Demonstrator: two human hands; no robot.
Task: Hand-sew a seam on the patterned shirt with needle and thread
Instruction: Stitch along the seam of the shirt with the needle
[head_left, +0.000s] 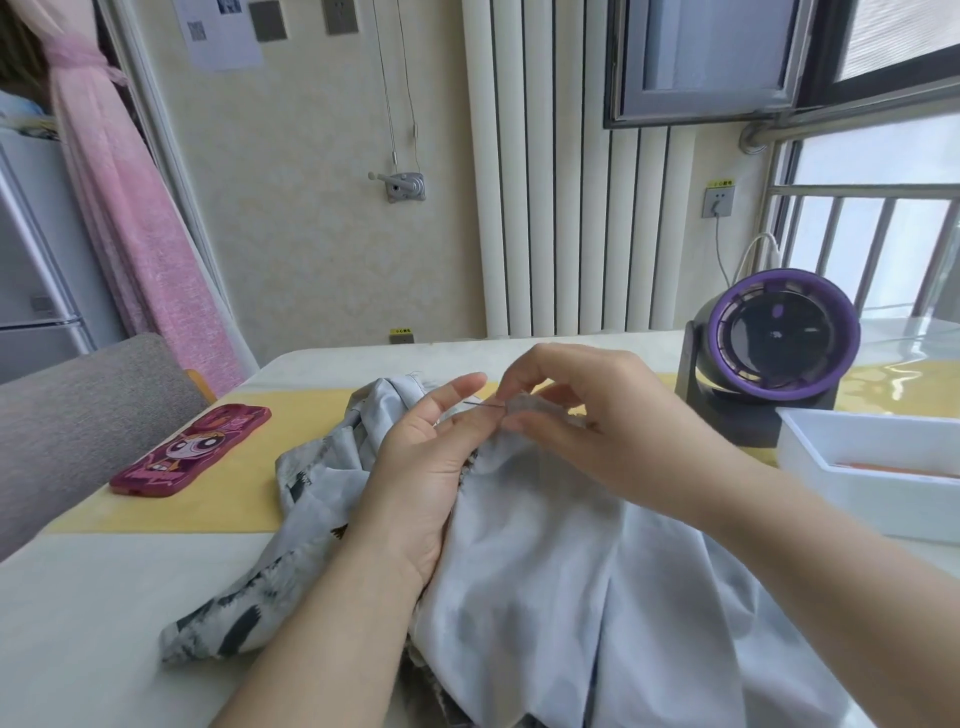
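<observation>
The patterned shirt (545, 571), pale grey with dark brush-mark prints, lies bunched on the table, turned mostly inside out. My left hand (421, 467) holds a raised fold of the shirt, its fingers behind the cloth and its thumb pointing up. My right hand (587, 415) pinches the thin dark needle (483, 404) at the edge of that fold, right beside the left fingertips. The needle points left. The thread is too fine to make out.
A pink phone (192, 451) in a cartoon case lies on the yellow mat (234, 499) at the left. A purple-rimmed desk fan (774, 348) stands at the back right, with a white box (872, 467) in front of it. A grey chair back (78, 415) is at the far left.
</observation>
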